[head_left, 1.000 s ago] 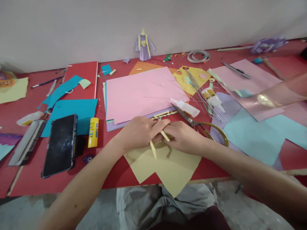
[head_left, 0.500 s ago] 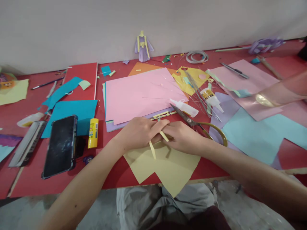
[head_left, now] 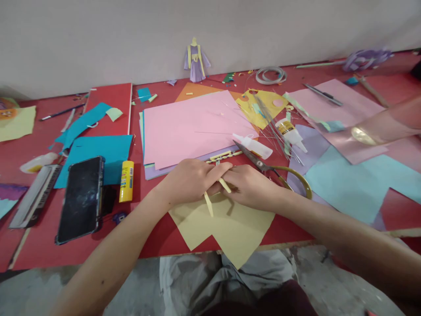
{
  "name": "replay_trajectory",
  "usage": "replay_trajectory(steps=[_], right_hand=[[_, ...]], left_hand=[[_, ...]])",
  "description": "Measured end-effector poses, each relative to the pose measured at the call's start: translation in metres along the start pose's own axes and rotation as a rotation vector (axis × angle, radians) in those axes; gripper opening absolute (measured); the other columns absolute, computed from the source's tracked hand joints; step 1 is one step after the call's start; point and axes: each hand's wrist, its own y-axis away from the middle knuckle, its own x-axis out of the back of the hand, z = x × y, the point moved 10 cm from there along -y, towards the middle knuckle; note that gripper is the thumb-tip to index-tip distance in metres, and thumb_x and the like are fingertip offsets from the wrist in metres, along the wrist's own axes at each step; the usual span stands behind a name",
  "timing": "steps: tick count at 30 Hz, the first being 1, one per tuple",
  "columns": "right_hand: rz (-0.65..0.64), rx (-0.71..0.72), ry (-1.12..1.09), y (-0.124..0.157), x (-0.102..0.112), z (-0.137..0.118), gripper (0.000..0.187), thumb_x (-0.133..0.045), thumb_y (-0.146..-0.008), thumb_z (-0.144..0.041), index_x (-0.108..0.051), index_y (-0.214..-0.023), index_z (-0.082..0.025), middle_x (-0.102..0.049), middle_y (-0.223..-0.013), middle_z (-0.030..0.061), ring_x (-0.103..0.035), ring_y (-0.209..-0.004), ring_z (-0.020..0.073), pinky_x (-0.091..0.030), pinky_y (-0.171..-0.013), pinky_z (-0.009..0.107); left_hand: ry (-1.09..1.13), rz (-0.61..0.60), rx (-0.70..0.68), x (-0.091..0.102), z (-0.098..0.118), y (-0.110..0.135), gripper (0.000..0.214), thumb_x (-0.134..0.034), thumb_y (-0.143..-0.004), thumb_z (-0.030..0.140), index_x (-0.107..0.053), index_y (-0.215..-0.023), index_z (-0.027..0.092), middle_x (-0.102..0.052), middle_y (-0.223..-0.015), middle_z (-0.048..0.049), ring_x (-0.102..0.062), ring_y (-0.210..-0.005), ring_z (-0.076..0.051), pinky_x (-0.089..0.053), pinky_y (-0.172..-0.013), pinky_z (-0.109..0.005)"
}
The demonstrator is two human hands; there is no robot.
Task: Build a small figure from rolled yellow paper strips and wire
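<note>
My left hand [head_left: 189, 181] and my right hand [head_left: 250, 186] meet at the table's front edge, fingers pinched together on a thin pale yellow paper strip [head_left: 208, 204]. One end of the strip hangs down over a yellow paper sheet [head_left: 226, 230] that overhangs the edge. A second short end [head_left: 225, 185] sticks out between the two hands. Just behind the fingers lies a folded yellow paper chain [head_left: 225, 156].
Scissors [head_left: 269, 169] lie right of my right hand, with two glue bottles [head_left: 253, 146] [head_left: 291, 131] and thin wires behind. A pink paper stack [head_left: 194, 125], a glue stick [head_left: 126, 181], a phone [head_left: 80, 199] and teal sheets lie left. Another person's arm with a bangle [head_left: 363, 136] reaches in at right. A paper doll [head_left: 195, 59] leans on the wall.
Both hands stay pinched on the strip with almost no movement; the view has shifted slightly.
</note>
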Motion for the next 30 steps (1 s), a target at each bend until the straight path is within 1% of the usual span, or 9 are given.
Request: replay_trajectory(steps=[3,9,15,19,23,27,30], right_hand=[[-0.014,-0.009,0.018,0.000,-0.001,0.001,0.012,-0.051,-0.079,-0.008,-0.059,-0.075,-0.016,-0.060,-0.065,0.0028,-0.051,-0.058,0.0142,-0.032,-0.056,0.024],[-0.032,-0.033,0.051,-0.001,-0.001,0.003,0.010,-0.051,-0.079,-0.010,-0.060,-0.079,-0.014,-0.063,-0.070,0.0053,-0.054,-0.062,0.0157,-0.033,-0.057,0.025],[0.003,0.017,0.026,0.000,0.001,-0.001,0.011,-0.051,-0.079,-0.010,-0.060,-0.076,-0.014,-0.061,-0.066,0.0047,-0.053,-0.058,0.0151,-0.033,-0.055,0.025],[0.014,0.030,0.026,-0.001,0.002,-0.001,0.012,-0.050,-0.080,-0.010,-0.060,-0.076,-0.014,-0.060,-0.065,0.0045,-0.052,-0.058,0.0148,-0.032,-0.055,0.025],[0.029,0.042,0.043,0.000,0.003,-0.002,0.010,-0.052,-0.078,-0.009,-0.060,-0.074,-0.014,-0.060,-0.064,0.0041,-0.051,-0.056,0.0142,-0.031,-0.054,0.025],[0.046,0.057,0.034,0.001,0.003,-0.004,0.012,-0.052,-0.077,-0.007,-0.060,-0.074,-0.015,-0.059,-0.062,0.0026,-0.049,-0.055,0.0135,-0.031,-0.053,0.025],[0.088,0.095,0.032,0.002,0.006,-0.008,0.015,-0.050,-0.079,-0.006,-0.058,-0.072,-0.016,-0.057,-0.060,0.0017,-0.048,-0.054,0.0135,-0.031,-0.052,0.025]], left_hand=[[0.013,0.008,0.011,0.001,-0.001,-0.001,0.028,-0.042,-0.095,0.023,-0.052,-0.120,0.014,-0.073,-0.082,-0.0054,-0.068,-0.067,-0.019,-0.045,-0.054,-0.027],[0.035,-0.040,0.043,-0.002,-0.003,-0.001,0.029,-0.044,-0.095,0.026,-0.050,-0.122,0.015,-0.073,-0.083,-0.0030,-0.067,-0.068,-0.017,-0.042,-0.054,-0.025],[0.016,-0.007,0.017,0.000,-0.001,-0.001,0.028,-0.043,-0.096,0.025,-0.049,-0.121,0.015,-0.074,-0.087,-0.0045,-0.068,-0.069,-0.017,-0.043,-0.054,-0.026],[0.019,0.011,-0.002,0.002,0.001,-0.001,0.027,-0.042,-0.096,0.025,-0.050,-0.119,0.014,-0.074,-0.086,-0.0043,-0.068,-0.068,-0.018,-0.045,-0.054,-0.028],[0.002,0.011,-0.014,0.001,0.001,0.000,0.029,-0.040,-0.097,0.028,-0.050,-0.120,0.012,-0.074,-0.086,-0.0060,-0.068,-0.068,-0.017,-0.046,-0.055,-0.027],[-0.021,0.026,-0.032,0.003,0.003,0.000,0.030,-0.039,-0.097,0.026,-0.050,-0.121,0.012,-0.073,-0.081,-0.0052,-0.068,-0.068,-0.017,-0.046,-0.055,-0.026],[-0.028,0.045,-0.042,0.008,0.004,0.000,0.031,-0.039,-0.097,0.027,-0.051,-0.121,0.012,-0.073,-0.079,-0.0046,-0.068,-0.067,-0.018,-0.045,-0.054,-0.026]])
